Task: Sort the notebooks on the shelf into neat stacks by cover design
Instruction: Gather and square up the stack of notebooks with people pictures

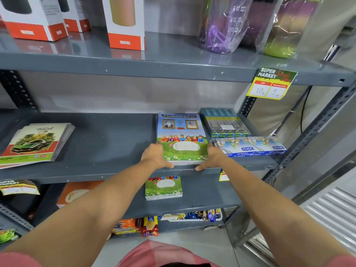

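A stack of notebooks with a blue-and-green children cover [182, 137] lies on the middle grey shelf [107, 143], right of centre. My left hand [156, 156] presses against the stack's left front corner and my right hand [211, 158] against its right front corner, thumbs along the front edge. At the shelf's left end sits a looser stack of notebooks with a green car "travel" cover [34, 142], its edges fanned. On the shelf below lies another stack with the same green meadow cover [163, 187].
Boxes of oil pastels [250, 146] and a pack of pencils [224, 122] sit right of the held stack. Bottle boxes [125, 22] and wrapped bottles [225, 26] stand on the top shelf. A price tag [271, 83] hangs from that shelf's edge. Snack packets [150, 225] fill the bottom shelf.
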Action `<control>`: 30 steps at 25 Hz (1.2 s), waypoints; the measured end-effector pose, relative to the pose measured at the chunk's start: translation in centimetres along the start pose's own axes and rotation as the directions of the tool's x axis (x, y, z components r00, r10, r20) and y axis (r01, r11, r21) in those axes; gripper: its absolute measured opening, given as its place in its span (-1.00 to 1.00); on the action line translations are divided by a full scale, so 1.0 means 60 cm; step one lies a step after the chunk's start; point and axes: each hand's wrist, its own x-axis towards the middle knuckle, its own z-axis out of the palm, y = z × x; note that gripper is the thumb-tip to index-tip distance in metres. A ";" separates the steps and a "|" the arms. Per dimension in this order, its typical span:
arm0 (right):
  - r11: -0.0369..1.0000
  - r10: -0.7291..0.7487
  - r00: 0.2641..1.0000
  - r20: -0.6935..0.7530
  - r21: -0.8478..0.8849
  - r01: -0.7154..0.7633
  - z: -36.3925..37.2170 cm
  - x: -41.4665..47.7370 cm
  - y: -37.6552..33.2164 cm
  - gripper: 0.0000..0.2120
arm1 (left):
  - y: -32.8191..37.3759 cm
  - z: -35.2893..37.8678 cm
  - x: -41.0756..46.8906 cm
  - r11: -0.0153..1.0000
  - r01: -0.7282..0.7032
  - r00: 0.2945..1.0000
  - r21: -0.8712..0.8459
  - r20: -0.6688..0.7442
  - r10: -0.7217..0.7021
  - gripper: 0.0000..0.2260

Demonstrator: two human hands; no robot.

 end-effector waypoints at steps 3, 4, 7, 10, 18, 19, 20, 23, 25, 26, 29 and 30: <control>0.983 -0.088 0.995 0.042 0.166 0.080 -0.019 -0.016 0.022 0.10 | 0.005 0.006 -0.012 0.974 -0.039 0.999 0.222 -0.029 0.046 -0.04; 0.968 -0.097 0.995 0.013 0.235 0.091 -0.023 -0.021 0.031 0.07 | 0.005 0.010 -0.017 0.959 -0.049 0.997 0.281 -0.040 0.063 0.02; 0.975 -0.093 0.991 -0.095 0.195 0.110 -0.031 -0.029 0.051 -0.09 | 0.006 0.017 -0.035 0.935 -0.067 0.992 0.348 -0.076 0.099 0.06; 0.985 -0.141 0.977 -0.162 0.081 0.155 -0.042 -0.025 0.059 -0.39 | 0.015 0.023 -0.059 0.920 -0.093 0.988 0.381 -0.082 0.134 0.02; 0.956 -0.293 0.947 -0.129 -0.038 0.291 -0.087 0.063 0.047 -0.31 | 0.072 0.033 -0.063 0.901 -0.114 0.967 0.419 -0.161 0.197 -0.11; 0.953 -0.302 0.943 -0.139 -0.031 0.300 -0.093 0.088 0.046 -0.30 | 0.080 0.036 -0.053 0.889 -0.128 0.962 0.441 -0.163 0.219 -0.10; 0.948 -0.317 0.935 -0.157 -0.032 0.316 -0.099 0.114 0.044 -0.32 | 0.088 0.042 -0.041 0.881 -0.137 0.957 0.453 -0.169 0.236 -0.08; 0.917 -0.392 0.898 -0.199 -0.160 0.365 -0.106 0.174 0.033 -0.32 | 0.109 0.066 -0.013 0.863 -0.171 0.936 0.475 -0.195 0.293 -0.04; 0.898 -0.417 0.887 -0.201 -0.242 0.367 -0.108 0.210 0.021 -0.28 | 0.119 0.084 0.003 0.849 -0.177 0.924 0.498 -0.212 0.317 -0.01; 0.890 -0.427 0.882 -0.201 -0.266 0.370 -0.106 0.231 0.014 -0.28 | 0.122 0.095 0.009 0.850 -0.168 0.919 0.498 -0.233 0.318 0.00; 0.876 -0.443 0.875 -0.195 -0.301 0.377 -0.107 0.279 -0.016 -0.27 | 0.121 0.110 0.024 0.878 -0.140 0.908 0.458 -0.294 0.297 0.01; 0.873 -0.447 0.876 -0.181 -0.302 0.383 -0.108 0.295 -0.024 -0.25 | 0.120 0.113 0.027 0.884 -0.129 0.901 0.448 -0.319 0.293 0.02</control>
